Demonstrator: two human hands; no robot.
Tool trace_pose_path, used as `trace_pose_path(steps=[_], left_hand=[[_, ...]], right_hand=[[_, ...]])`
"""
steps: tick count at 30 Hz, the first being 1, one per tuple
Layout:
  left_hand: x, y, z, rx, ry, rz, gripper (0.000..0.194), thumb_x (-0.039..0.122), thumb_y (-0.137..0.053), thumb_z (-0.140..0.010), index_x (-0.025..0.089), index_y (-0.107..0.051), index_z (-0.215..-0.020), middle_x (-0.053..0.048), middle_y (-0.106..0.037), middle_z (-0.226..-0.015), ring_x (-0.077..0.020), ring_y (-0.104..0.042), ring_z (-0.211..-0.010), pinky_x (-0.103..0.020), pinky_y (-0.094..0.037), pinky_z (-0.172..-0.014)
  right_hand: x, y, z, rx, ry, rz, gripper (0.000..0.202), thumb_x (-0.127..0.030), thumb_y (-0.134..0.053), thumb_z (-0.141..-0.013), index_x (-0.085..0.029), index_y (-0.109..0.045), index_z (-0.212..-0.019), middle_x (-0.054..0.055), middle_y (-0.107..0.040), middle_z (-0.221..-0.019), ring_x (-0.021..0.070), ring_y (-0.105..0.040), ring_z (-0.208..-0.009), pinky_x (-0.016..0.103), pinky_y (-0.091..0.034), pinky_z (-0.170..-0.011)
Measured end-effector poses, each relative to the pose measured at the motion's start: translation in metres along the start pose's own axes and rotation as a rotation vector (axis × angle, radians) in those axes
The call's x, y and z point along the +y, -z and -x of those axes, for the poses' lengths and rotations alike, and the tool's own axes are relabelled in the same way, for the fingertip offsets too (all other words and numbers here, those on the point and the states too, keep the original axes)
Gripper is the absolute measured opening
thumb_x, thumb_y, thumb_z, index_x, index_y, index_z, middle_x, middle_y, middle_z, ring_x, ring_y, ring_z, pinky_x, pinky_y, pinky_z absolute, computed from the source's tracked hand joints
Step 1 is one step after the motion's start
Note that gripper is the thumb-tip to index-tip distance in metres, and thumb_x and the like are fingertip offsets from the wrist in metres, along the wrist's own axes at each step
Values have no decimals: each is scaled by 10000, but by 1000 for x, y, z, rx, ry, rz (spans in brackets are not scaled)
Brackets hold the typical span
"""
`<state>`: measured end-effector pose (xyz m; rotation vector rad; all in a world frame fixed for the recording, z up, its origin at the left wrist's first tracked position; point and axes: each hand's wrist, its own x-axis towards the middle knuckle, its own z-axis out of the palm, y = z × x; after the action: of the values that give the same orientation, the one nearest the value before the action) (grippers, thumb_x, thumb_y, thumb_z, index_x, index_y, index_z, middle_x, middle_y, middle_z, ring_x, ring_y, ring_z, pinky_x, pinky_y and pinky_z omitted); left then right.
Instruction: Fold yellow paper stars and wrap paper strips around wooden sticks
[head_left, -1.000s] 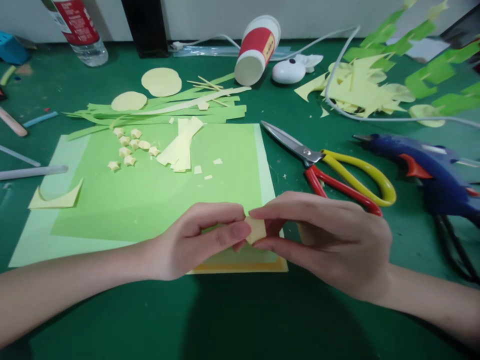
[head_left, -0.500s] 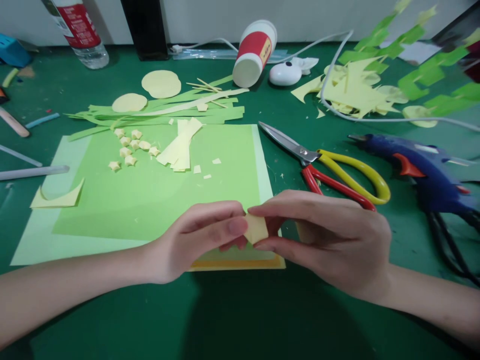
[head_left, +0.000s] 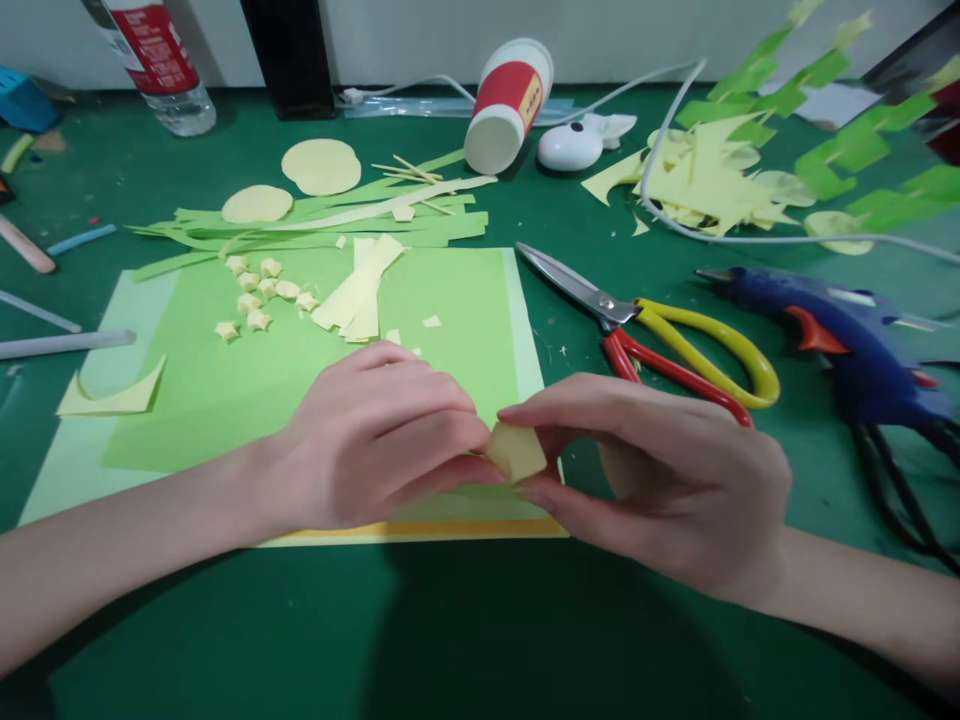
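Note:
Between my hands is a small folded piece of pale yellow paper (head_left: 519, 452), with flat sides and angled corners. My right hand (head_left: 667, 485) pinches it at top and bottom between finger and thumb. From the other side my left hand (head_left: 382, 440) is closed, thumb and forefinger pressed on its left edge. Both hands are just above the front edge of a stack of green paper sheets (head_left: 450, 380). Several little folded paper stars (head_left: 259, 320) lie on the sheets, beside a few short pale yellow paper strips (head_left: 361, 290).
Scissors (head_left: 615, 308) with red and yellow handles lie right of the sheets, near a blue glue gun (head_left: 832, 335). Green paper strips (head_left: 315, 225) and a tipped paper cup (head_left: 508, 105) are behind. A white cable (head_left: 652, 170) crosses paper scraps (head_left: 720, 180). A bottle (head_left: 161, 65) stands back left.
My left hand has turned over, its back now upward, and its fingers have curled round to the paper's left edge. The piece has tilted slightly in my right hand's pinch.

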<state>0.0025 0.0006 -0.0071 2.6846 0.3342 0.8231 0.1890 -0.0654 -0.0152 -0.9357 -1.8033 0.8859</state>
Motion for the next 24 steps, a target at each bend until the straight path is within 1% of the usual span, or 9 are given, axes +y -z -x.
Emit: trace_pose_path(steps=[3,9,16,18,24], left_hand=[[1,0,-1,1,-2,-38,194,299,-511,-838,160,-531,-704,-22,-656,-644,-111,-541,-549,-265,-394,-584],[1,0,-2,8,-12,-102,187,298,-526,-832,161,-549,-707,-1,-669,-643,-99,-527,-536,-249,-386,-579],[3,-1,-1,-12,39,-79,185,134,-487,-837,172,-543,-664,52,-638,-604,-73,-481,-519,-236,-365,-613],[3,-1,0,-5,25,-71,160,118,-502,-825,171,-553,-682,52,-643,-619,-70,-477,-527,-236,-360,-619],[1,0,3,-9,-77,-136,103,158,-525,-825,176,-582,-741,31,-636,-632,-87,-464,-540,-259,-347,-628]], right_hand=[[1,0,0,1,17,10,249,-90,-601,-741,-150,-553,-978,47,-600,-808,92,-565,-634,195,-489,-510],[0,0,-2,1,19,50,234,-99,-592,-750,-171,-551,-969,39,-602,-805,88,-568,-631,184,-496,-506],[-2,2,-2,-31,90,190,253,-80,-590,-755,-172,-550,-987,37,-627,-798,72,-579,-619,148,-516,-551],[-3,3,-2,-34,105,223,251,-78,-591,-753,-170,-555,-985,41,-636,-812,68,-586,-617,135,-520,-557],[-5,4,-3,-36,162,275,223,-73,-585,-752,-153,-579,-960,57,-653,-825,67,-598,-606,111,-533,-576]])
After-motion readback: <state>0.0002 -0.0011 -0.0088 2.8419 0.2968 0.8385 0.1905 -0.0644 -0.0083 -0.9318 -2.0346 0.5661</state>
